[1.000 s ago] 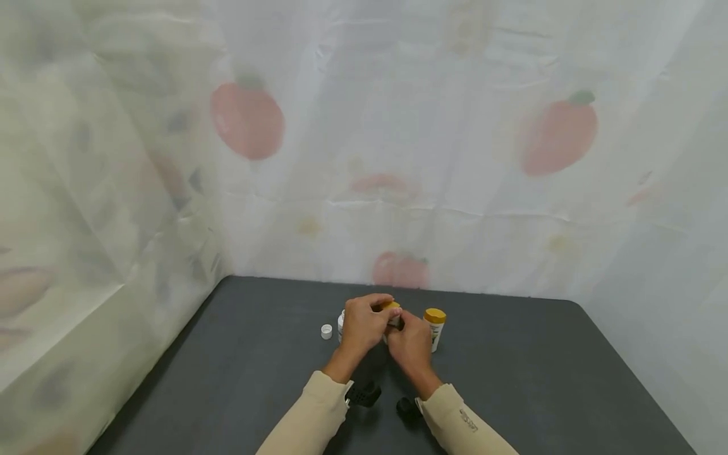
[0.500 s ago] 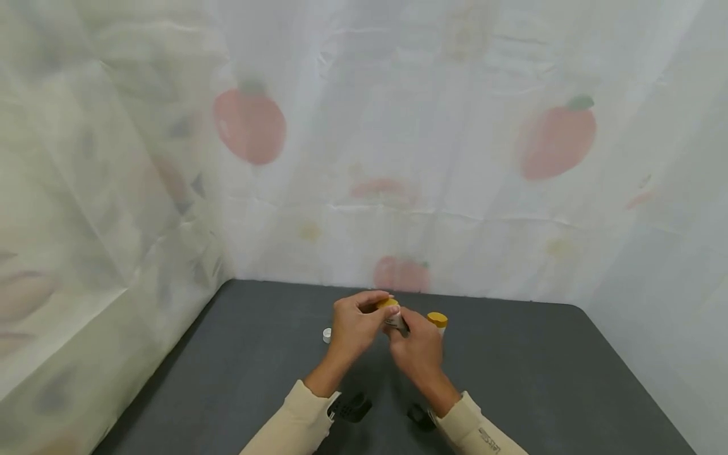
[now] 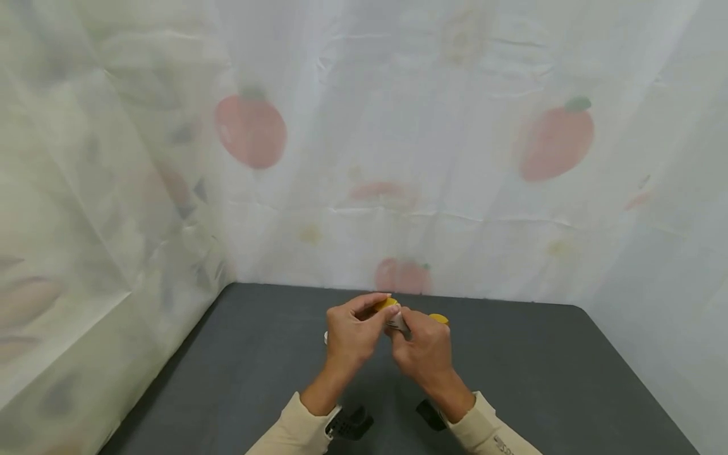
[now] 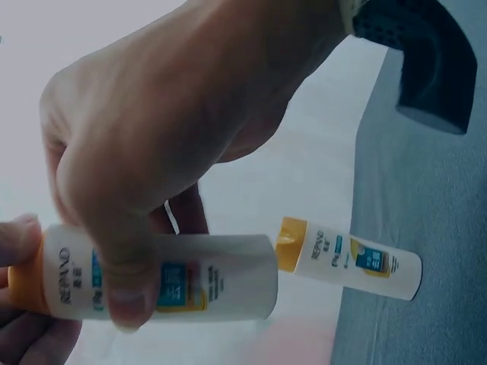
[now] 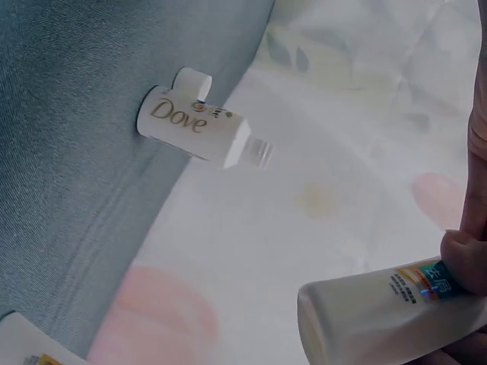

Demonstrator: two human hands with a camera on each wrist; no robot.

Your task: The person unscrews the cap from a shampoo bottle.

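Note:
Above the dark table (image 3: 244,373) both hands hold one small white bottle (image 3: 397,323) with a yellow cap (image 3: 387,303). My left hand (image 3: 371,309) grips its upper part, with the thumb (image 4: 122,300) across the label of the white bottle (image 4: 221,277). My right hand (image 3: 412,330) holds the body lower down, one finger (image 5: 464,262) on the label, and the white bottle's (image 5: 365,319) base is bare. A second yellow-capped bottle (image 3: 438,318) stands upright just behind the right hand, clear in the left wrist view (image 4: 358,260).
An uncapped white Dove bottle (image 5: 190,125) stands on the table with its loose white cap (image 5: 195,80) beside it, left of the hands. A pale curtain (image 3: 398,158) printed with fruit closes off the back and sides. Table corners are rounded.
Both hands have drawn back toward me and risen slightly with the bottle. The Dove bottle and white cap are now mostly hidden behind my left hand in the head view.

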